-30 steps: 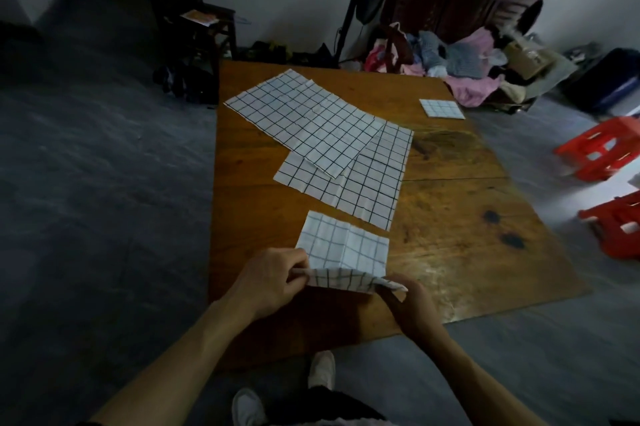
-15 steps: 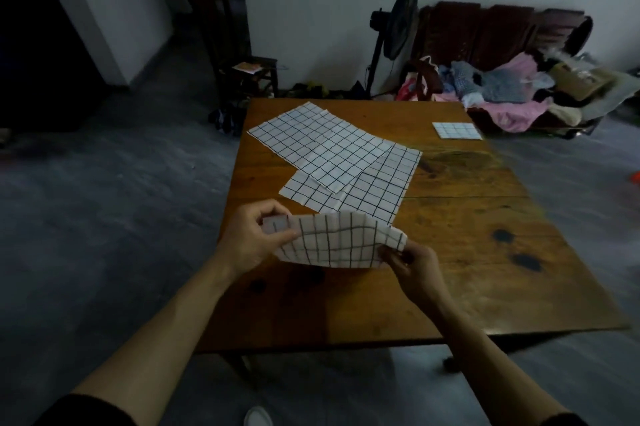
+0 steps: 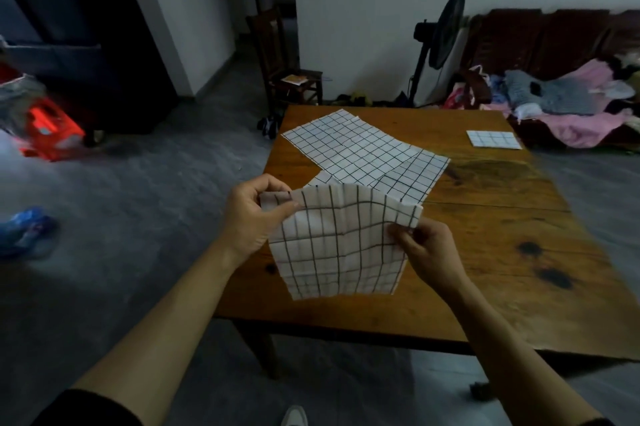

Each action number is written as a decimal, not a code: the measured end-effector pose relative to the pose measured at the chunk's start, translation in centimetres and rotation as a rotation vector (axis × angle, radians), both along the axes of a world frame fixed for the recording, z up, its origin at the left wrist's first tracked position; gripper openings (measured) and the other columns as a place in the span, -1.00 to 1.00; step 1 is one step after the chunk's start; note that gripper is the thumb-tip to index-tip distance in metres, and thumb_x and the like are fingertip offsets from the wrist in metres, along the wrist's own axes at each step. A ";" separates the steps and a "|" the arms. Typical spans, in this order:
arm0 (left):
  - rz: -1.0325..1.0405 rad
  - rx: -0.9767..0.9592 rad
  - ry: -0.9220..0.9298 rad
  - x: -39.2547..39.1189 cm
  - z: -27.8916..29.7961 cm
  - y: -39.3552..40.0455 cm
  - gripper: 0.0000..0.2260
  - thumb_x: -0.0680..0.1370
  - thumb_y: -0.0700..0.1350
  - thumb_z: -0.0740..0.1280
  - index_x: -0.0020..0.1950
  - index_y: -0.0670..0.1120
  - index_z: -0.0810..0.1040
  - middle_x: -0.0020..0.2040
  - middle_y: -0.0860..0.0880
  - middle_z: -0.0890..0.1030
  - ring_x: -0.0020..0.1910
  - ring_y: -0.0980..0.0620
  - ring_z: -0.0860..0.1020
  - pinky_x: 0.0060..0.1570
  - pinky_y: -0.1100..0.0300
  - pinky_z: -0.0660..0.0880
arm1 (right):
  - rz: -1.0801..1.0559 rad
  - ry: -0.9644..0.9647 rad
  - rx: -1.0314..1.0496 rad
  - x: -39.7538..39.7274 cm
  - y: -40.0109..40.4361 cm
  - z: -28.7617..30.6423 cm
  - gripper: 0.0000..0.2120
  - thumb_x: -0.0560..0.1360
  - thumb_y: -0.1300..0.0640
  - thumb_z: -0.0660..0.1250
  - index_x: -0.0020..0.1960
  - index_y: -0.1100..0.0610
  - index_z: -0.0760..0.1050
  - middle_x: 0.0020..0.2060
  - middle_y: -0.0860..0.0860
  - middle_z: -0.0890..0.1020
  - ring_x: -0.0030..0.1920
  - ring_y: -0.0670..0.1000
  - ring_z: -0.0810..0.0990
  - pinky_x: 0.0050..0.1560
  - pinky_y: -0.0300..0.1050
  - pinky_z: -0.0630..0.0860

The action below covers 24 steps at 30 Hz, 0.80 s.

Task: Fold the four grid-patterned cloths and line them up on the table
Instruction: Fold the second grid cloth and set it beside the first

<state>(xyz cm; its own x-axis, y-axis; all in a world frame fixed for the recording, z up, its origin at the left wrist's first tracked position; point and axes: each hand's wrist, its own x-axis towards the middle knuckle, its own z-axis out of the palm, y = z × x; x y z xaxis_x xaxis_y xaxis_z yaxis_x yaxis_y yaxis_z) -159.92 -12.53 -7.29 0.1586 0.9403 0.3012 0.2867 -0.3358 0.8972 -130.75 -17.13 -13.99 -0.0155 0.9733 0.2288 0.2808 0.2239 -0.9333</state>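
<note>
Cotton-looking grid cloth (image 3: 341,245) held up off the table, hanging in the air over the near edge; left hand (image 3: 251,217) pinching its upper left corner between thumb and fingers, right hand (image 3: 427,249) pinching the upper right edge likewise. Likely risks: layers sliding apart under so light a pinch, spoiling the fold; lower hem catching the table edge on the way down and creasing crooked; a slipped corner dropping the piece to the floor. Beyond, wooden table (image 3: 502,252), worn, with dark stains; two unfolded grid cloths (image 3: 360,148) overlapping flat near the far left; one small folded cloth (image 3: 493,139) well apart at the far right corner, starting the line. Grey floor all round; red object (image 3: 48,131) at left; dark chair (image 3: 287,69) and standing fan (image 3: 440,41) against the white wall; heap of clothes (image 3: 568,103) on a bench at far right.
</note>
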 end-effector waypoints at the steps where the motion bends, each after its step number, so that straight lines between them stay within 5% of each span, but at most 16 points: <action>1: 0.008 -0.011 -0.001 0.0 -0.1 0.4 -0.86 0.43 -0.25 0.51 -0.09 -0.21 0.59 -0.13 -0.13 0.64 -0.14 -0.04 0.64 -0.20 0.12 0.63 | -0.006 -0.002 -0.008 -0.1 0.3 -0.1 -0.89 0.56 0.23 0.28 -0.03 0.18 0.59 -0.07 0.05 0.68 -0.03 -0.02 0.68 -0.05 -0.11 0.65; 14: 0.005 -0.115 -0.003 -0.8 -7.1 11.8 -0.90 0.46 -0.26 0.49 -0.12 -0.15 0.59 -0.21 0.03 0.62 -0.23 0.21 0.60 -0.26 0.39 0.52 | -0.133 -0.272 -0.215 -2.3 9.1 -5.1 -0.88 0.56 0.17 0.33 -0.09 -0.03 0.56 -0.14 -0.06 0.66 -0.09 -0.21 0.64 -0.11 -0.27 0.60; 17: -0.036 -0.126 0.021 -1.1 -8.8 14.5 -0.89 0.46 -0.24 0.48 -0.15 -0.09 0.57 -0.23 0.03 0.61 -0.24 0.18 0.59 -0.25 0.36 0.52 | -0.188 -0.324 -0.248 -2.7 11.2 -6.2 -0.85 0.55 0.18 0.35 -0.14 -0.04 0.56 -0.19 -0.13 0.64 -0.16 -0.30 0.60 -0.20 -0.42 0.53; 24: -0.091 -0.173 0.075 -1.2 -11.3 16.9 -0.92 0.48 -0.20 0.47 -0.12 -0.08 0.60 -0.16 0.00 0.65 -0.14 0.10 0.63 -0.13 0.23 0.61 | -0.198 -0.437 -0.305 -2.2 13.4 -8.5 -0.78 0.51 0.19 0.39 -0.08 -0.15 0.52 -0.12 -0.19 0.61 -0.08 -0.21 0.59 -0.14 -0.32 0.52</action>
